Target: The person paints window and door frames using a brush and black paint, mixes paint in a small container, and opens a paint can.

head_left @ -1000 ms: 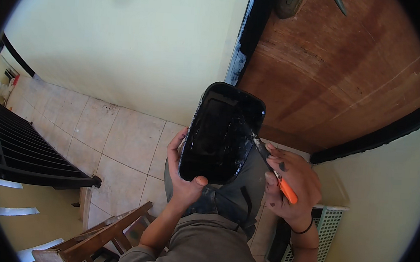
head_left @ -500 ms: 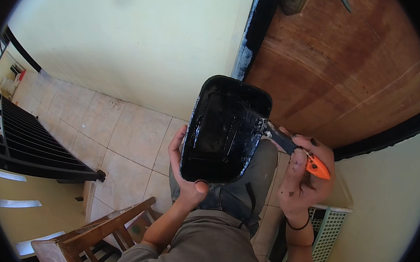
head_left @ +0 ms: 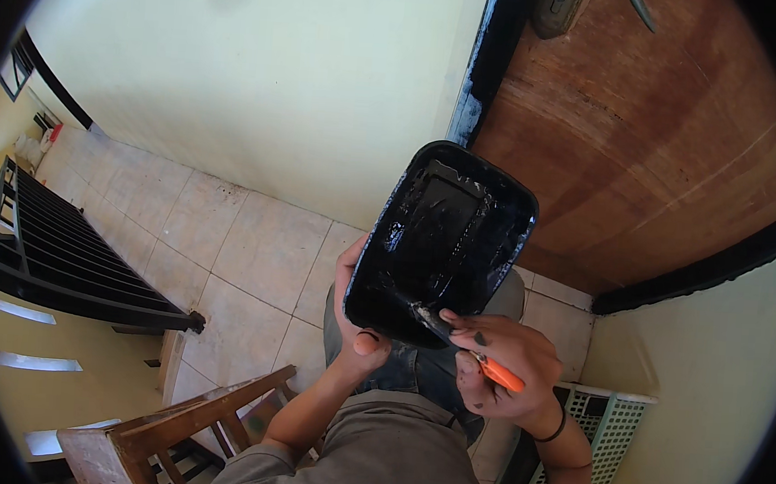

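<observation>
A black paint tray (head_left: pixel 507 237), wet and streaked with black paint inside, is held up over my lap. My left hand (head_left: pixel 358 348) grips its near-left corner, thumb over the rim and fingers along the outer left side. In my right hand (head_left: pixel 519 364) is a paintbrush with an orange handle (head_left: pixel 500 374) and a dark, paint-covered front part. The brush reaches over the near-right rim, its tip inside the near end of the tray. Dark paint spots mark my right fingers. Bristles are hard to make out against the black.
A brown wooden door (head_left: pixel 648 125) with a black frame (head_left: pixel 487 69) stands ahead on the right. Beside it is a cream wall (head_left: pixel 282 82). A black railing (head_left: pixel 91 248) is at left, a wooden chair (head_left: pixel 140 436) near left, and a pale green crate (head_left: pixel 613 438) near right.
My right hand has moved left and nearer to me, taking the brush from the tray's right rim to its near end. The tray has shifted right and turned slightly clockwise.
</observation>
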`<move>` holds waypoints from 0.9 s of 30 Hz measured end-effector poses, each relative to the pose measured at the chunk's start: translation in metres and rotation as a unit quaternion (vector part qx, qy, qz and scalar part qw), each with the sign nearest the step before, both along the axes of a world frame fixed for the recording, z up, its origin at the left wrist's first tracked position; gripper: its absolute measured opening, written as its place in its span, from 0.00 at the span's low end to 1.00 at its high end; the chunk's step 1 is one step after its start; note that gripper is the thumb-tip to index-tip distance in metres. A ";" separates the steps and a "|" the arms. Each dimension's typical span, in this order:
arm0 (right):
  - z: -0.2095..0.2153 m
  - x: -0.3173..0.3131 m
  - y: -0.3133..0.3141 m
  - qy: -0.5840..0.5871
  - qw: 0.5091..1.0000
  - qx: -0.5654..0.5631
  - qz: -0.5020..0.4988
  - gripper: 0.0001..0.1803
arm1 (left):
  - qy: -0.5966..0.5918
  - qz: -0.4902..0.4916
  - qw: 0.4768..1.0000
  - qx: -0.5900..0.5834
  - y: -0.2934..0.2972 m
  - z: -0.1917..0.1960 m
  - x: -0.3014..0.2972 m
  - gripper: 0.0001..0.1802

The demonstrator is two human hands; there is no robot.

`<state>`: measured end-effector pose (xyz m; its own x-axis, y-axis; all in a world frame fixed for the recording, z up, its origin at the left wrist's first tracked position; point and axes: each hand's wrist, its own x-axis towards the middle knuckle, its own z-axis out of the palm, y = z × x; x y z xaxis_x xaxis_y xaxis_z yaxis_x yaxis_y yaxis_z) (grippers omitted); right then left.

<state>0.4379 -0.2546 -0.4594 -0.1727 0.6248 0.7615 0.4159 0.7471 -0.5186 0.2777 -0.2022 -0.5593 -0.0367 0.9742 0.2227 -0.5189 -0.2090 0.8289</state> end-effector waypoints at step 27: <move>0.024 0.085 0.068 0.573 0.763 -0.296 -0.038 0.23 | 0.044 0.035 0.998 0.001 0.028 -0.018 -0.020 0.61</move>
<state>0.5229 -0.1865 -0.4353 0.4482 0.8933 -0.0350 -0.5349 0.2366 -0.8111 0.2581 -0.1737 -0.5771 -0.0855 0.9694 0.2303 -0.4285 -0.2444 0.8698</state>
